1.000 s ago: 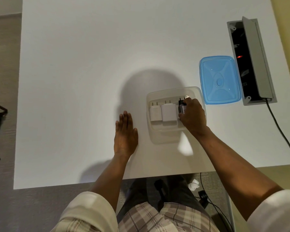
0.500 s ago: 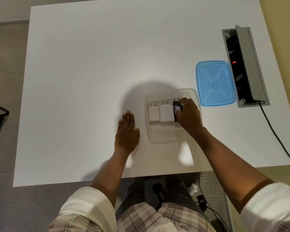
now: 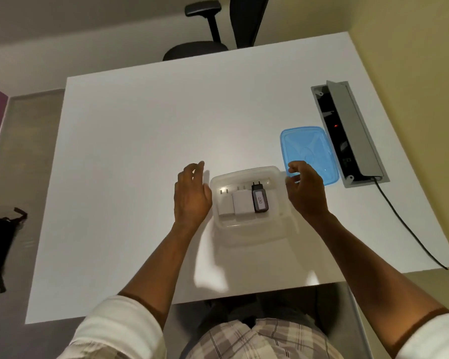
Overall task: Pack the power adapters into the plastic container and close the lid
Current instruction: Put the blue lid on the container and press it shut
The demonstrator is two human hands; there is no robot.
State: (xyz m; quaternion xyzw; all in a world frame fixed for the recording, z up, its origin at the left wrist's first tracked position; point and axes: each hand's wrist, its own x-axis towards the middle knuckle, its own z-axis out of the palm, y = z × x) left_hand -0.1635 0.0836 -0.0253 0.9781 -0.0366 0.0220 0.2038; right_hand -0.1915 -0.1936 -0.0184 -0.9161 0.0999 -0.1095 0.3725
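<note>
Centrally, on the white counter (image 3: 130,161), a clear plastic container (image 3: 278,203) is seen with no lid on it. Three power adapters are laid side by side inside it: a small white adapter (image 3: 224,207), a larger white adapter (image 3: 243,204) and a black adapter (image 3: 259,199) bearing a white label. The left hand (image 3: 191,196) is held open just beside the container's left wall, nothing gripped. The right hand (image 3: 305,193) is held open and empty, fingers loosely curled, near the right wall. The blue lid (image 3: 306,143) is lying flat, partly hidden behind the right hand, beside a grey socket box (image 3: 347,130)
</note>
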